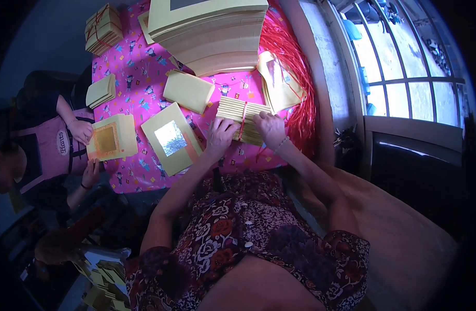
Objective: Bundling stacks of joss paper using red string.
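Observation:
In front of me a bundle of folded yellow paper lies on the pink table, its folds stacked side by side like ridges. A narrow red plastic strip runs across the bundle's middle. My left hand is closed on the bundle's near left end. At its right end my right hand is curled closed, fingers pressed against the paper; whether it also pinches part of the strip is hidden. Just beyond, a loose folded yellow packet rests to the left, and partly opened yellow sheets lie to the right.
A tall stack of yellow paper stands at the back. Red strips spread along the right edge beside the window wall. Left, another person's hands hold yellow sheets. Nearer lie silver-square sheets; a tied bundle sits far left.

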Available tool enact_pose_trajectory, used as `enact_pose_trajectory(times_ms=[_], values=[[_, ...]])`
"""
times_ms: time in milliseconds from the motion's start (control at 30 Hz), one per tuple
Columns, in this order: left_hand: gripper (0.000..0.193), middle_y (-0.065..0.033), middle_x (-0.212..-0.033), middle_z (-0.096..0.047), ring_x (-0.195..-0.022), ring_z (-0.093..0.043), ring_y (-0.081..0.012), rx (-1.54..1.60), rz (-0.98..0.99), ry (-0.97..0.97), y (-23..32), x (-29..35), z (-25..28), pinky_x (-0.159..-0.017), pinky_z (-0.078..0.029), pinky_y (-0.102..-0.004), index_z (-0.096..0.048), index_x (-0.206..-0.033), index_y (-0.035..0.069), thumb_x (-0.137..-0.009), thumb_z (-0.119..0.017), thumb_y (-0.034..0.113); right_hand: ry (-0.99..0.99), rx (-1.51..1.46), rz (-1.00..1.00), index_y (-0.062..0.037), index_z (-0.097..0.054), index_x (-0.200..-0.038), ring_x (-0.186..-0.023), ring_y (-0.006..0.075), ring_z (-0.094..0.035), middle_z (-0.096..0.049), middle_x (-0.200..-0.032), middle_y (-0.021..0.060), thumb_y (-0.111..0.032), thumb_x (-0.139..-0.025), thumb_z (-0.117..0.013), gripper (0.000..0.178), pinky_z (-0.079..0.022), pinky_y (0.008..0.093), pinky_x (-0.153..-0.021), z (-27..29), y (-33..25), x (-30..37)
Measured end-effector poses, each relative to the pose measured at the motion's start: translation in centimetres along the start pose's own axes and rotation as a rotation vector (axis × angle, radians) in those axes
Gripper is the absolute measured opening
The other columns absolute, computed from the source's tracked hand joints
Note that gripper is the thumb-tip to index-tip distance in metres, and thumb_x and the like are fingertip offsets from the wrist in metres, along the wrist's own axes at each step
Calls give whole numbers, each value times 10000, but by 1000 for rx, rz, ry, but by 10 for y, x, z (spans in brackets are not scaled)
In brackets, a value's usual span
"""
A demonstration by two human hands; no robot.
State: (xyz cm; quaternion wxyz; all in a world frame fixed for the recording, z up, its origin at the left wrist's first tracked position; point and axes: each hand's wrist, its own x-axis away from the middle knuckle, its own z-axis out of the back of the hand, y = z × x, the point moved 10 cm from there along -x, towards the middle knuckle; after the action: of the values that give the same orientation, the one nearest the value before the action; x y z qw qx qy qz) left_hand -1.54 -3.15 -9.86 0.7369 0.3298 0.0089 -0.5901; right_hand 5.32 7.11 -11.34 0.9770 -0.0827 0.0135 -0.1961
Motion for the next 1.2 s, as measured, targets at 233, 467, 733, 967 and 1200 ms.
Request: enact_pose_trajectory(times_ms=[233, 467, 733, 967, 1200], values=[[188, -80, -975, -596, -921, -546, -257, 138, 216, 232, -26, 15, 32, -829, -434, -347, -643, -1016, 74, -837, -586, 67, 201, -505, -232, -65, -611, -984, -801, 271, -611, -613, -847, 104, -250, -816, -661, 255, -491, 376, -706, 27, 36, 13], [495, -94, -1116, -589, -1026, -545, -200, 1014, 1448, 149, -135, 98, -60, -873, -433, -336, -502, -1225, -2, -968, -403, 408, -58, -1385, -918, 2, -534, -1182, -885, 154, -540, -602, -995, 71, -449, -933, -473, 518, -445, 279, -770, -95, 101, 23], [491, -112, -1206, -522, -1129, -491, -222, 1274, 1289, 153, -99, 78, -80, -953, -389, -377, -488, -1261, 35, -969, -379, 414, -139, -1505, -989, -78, -539, -1197, -955, 224, -576, -583, -1086, 77, -416, -883, -453, 469, -469, 373, -826, -106, 84, 47], [342, -253, -1381, -341, -1292, -347, -370, 481, 532, 169, -18, -4, 36, -1050, -305, -424, -552, -1223, 48, -923, -493, 202, -98, -2219, -554, -3, -582, -1097, -875, 181, -635, -651, -1001, 106, -239, -903, -405, 353, -517, 326, -768, -104, 29, 38], [383, -247, -1391, -322, -1294, -311, -428, 251, 321, 88, 3, 10, 28, -1058, -284, -495, -540, -1227, 63, -886, -535, 237, -116, -2197, -719, -13, -584, -1068, -844, 193, -638, -654, -967, 75, -223, -876, -447, 315, -518, 328, -770, -149, 19, 47]])
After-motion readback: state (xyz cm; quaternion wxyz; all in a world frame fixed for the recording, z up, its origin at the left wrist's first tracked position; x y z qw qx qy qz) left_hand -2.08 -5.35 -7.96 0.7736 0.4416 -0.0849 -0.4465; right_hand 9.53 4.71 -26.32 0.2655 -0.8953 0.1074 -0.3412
